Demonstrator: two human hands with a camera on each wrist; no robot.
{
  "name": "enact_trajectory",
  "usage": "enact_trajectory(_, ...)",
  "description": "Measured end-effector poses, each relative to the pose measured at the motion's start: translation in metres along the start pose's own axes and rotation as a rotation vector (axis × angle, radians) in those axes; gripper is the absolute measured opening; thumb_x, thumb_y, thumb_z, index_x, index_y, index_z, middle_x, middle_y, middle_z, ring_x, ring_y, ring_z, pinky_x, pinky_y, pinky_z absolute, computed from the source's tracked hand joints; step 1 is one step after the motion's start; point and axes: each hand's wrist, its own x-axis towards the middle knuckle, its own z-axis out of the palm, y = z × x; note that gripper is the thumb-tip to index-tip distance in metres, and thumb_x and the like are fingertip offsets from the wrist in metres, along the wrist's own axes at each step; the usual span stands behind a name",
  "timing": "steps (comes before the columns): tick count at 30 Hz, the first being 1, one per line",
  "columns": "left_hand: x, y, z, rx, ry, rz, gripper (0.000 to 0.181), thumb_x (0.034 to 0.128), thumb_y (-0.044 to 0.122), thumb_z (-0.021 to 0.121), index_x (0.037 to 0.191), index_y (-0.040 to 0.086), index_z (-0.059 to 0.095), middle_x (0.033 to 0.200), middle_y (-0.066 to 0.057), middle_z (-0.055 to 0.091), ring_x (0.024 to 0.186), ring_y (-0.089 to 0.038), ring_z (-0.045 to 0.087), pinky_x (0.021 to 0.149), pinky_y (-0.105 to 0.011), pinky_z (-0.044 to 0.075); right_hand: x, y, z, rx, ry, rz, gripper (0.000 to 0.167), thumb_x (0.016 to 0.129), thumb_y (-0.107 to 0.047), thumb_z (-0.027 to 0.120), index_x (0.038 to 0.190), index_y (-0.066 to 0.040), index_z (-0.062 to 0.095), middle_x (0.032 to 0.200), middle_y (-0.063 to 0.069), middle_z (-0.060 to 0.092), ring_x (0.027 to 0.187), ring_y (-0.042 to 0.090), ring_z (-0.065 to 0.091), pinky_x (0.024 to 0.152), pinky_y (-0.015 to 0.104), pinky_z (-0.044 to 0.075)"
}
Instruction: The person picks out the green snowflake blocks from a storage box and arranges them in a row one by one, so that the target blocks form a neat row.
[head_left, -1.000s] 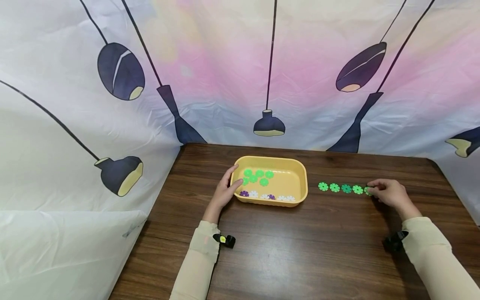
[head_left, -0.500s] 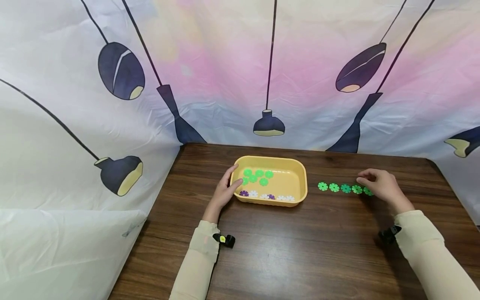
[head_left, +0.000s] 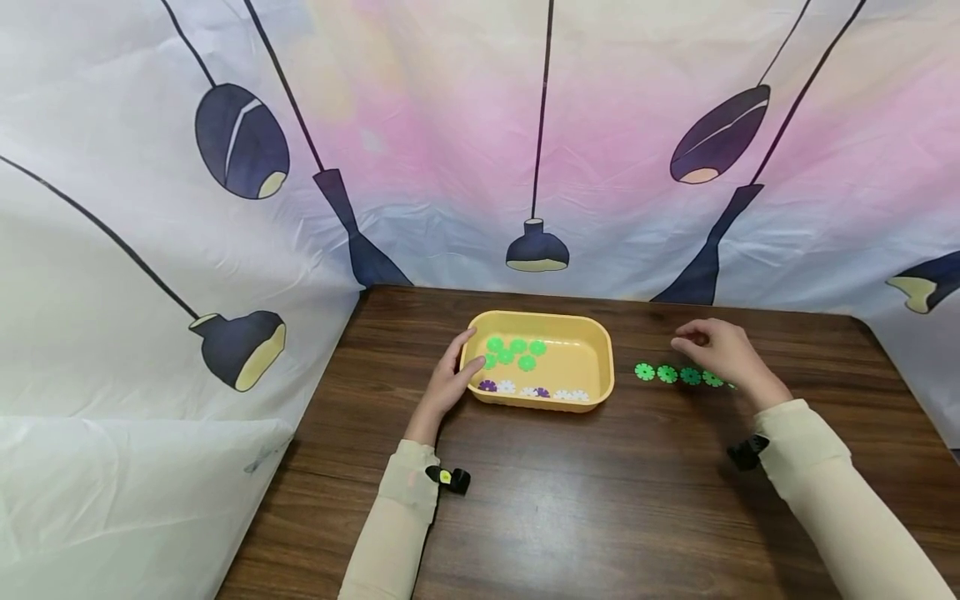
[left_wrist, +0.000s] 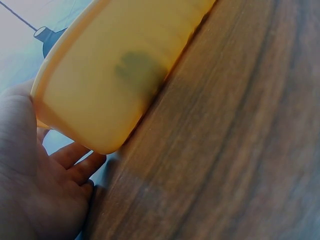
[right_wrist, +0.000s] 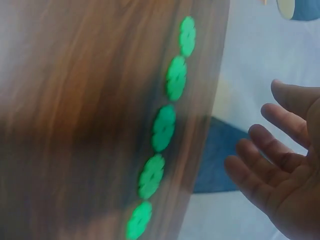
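Note:
My left hand [head_left: 446, 389] grips the left end of a yellow plastic tray [head_left: 581, 362], thumb over the rim and the other fingers along the outside. In the left wrist view the tray wall [left_wrist: 95, 100] lies against that hand. Inside the tray are several light green flower-shaped discs [head_left: 527, 363], with white discs [head_left: 506, 387] and purple discs [head_left: 487, 386] along the near side. My right hand [head_left: 726, 354] hovers over a row of green flower discs [head_left: 667, 374], the middle disc [head_left: 690, 376] darker. In the right wrist view its fingers [right_wrist: 267, 165] are loosely bent and hold nothing.
The brown wooden table [head_left: 547, 500] carries the tray and the row of discs. A printed cloth [head_left: 450, 167] with lamp drawings hangs behind the table's back edge, and white cloth [head_left: 135, 500] covers the left side. Both wrists wear black straps [head_left: 450, 479].
My right hand has left the right end disc of the row and moved left above it, toward the tray. The left hand and the tray have stayed in place.

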Motion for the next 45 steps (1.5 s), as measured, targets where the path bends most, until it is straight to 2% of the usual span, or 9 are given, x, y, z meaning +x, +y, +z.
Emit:
enact_trajectory(5,0.011,-0.028,0.002,-0.003,0.026,-0.01,0.065,0.1082,0.017,0.061,0.166,0.007,0.032,0.173,-0.018,0.023,0.16,-0.037,0.019,0.127,-0.057,0.02,0.013,-0.018,0.006,0.014,-0.013,-0.023,0.037,0.106,-0.023,0.068,0.126,0.007,0.071,0.113,0.024,0.072,0.102,0.04,0.067,0.085,0.058,0.055)
enact_trajectory(7,0.013,-0.033,0.002,-0.006,0.039,0.0,0.064,0.1081,0.019,0.062,0.166,0.01,0.034,0.173,-0.016,0.024,0.16,-0.036,0.019,0.127,-0.058,0.019,0.018,-0.026,0.009,0.018,-0.018,-0.035,0.037,0.105,-0.024,0.068,0.126,0.007,0.071,0.114,0.024,0.072,0.102,0.04,0.068,0.086,0.058,0.055)
enact_trajectory(17,0.012,-0.036,0.003,-0.012,0.058,0.04,0.062,0.1062,0.026,0.065,0.163,0.017,0.041,0.171,-0.012,0.032,0.158,-0.034,0.026,0.125,-0.057,0.024,0.044,-0.064,0.032,0.054,-0.047,-0.102,0.03,0.103,-0.018,0.071,0.122,0.005,0.073,0.113,0.023,0.071,0.1,0.038,0.068,0.087,0.056,0.056)
enact_trajectory(24,0.013,-0.038,0.003,-0.008,0.057,0.027,0.062,0.1064,0.022,0.065,0.163,0.015,0.041,0.171,-0.014,0.03,0.157,-0.036,0.026,0.125,-0.057,0.025,0.061,-0.091,0.05,0.147,-0.062,-0.077,0.029,0.104,-0.019,0.07,0.123,0.002,0.074,0.114,0.02,0.074,0.1,0.037,0.07,0.085,0.053,0.058)
enact_trajectory(31,0.012,-0.031,0.002,0.003,0.031,-0.007,0.065,0.1079,0.018,0.061,0.165,0.007,0.033,0.172,-0.02,0.024,0.159,-0.04,0.02,0.126,-0.059,0.02,0.074,-0.107,0.08,0.197,-0.095,-0.104,0.025,0.103,-0.014,0.071,0.12,0.004,0.075,0.118,0.021,0.073,0.103,0.037,0.068,0.089,0.053,0.056)
enact_trajectory(35,0.003,-0.009,0.0,0.006,0.012,0.0,0.064,0.1074,0.016,0.061,0.164,0.003,0.035,0.171,-0.023,0.026,0.158,-0.042,0.022,0.125,-0.059,0.023,0.08,-0.109,0.104,0.199,-0.132,-0.109,0.026,0.102,-0.012,0.072,0.121,0.005,0.075,0.119,0.021,0.074,0.105,0.037,0.069,0.091,0.052,0.057)
enact_trajectory(38,-0.003,0.004,-0.001,-0.003,0.011,0.007,0.063,0.107,0.015,0.061,0.163,0.002,0.036,0.17,-0.024,0.027,0.157,-0.043,0.024,0.125,-0.06,0.024,0.083,-0.108,0.122,0.159,-0.148,-0.152,0.026,0.101,-0.009,0.07,0.122,0.008,0.073,0.119,0.023,0.073,0.106,0.039,0.07,0.093,0.053,0.057)
enact_trajectory(42,-0.003,0.004,0.0,-0.008,0.011,0.006,0.064,0.1073,0.017,0.062,0.164,0.003,0.035,0.171,-0.023,0.026,0.157,-0.042,0.023,0.125,-0.06,0.023,0.086,-0.108,0.14,0.089,-0.163,-0.207,0.026,0.1,-0.004,0.068,0.122,0.009,0.072,0.122,0.025,0.071,0.112,0.041,0.068,0.097,0.055,0.055)
enact_trajectory(45,-0.002,0.003,0.0,-0.007,0.013,0.011,0.064,0.1075,0.018,0.062,0.164,0.004,0.035,0.171,-0.022,0.027,0.158,-0.041,0.022,0.126,-0.06,0.021,0.085,-0.109,0.146,0.044,-0.174,-0.213,0.027,0.099,-0.003,0.069,0.123,0.008,0.073,0.124,0.025,0.07,0.117,0.042,0.065,0.102,0.055,0.052)
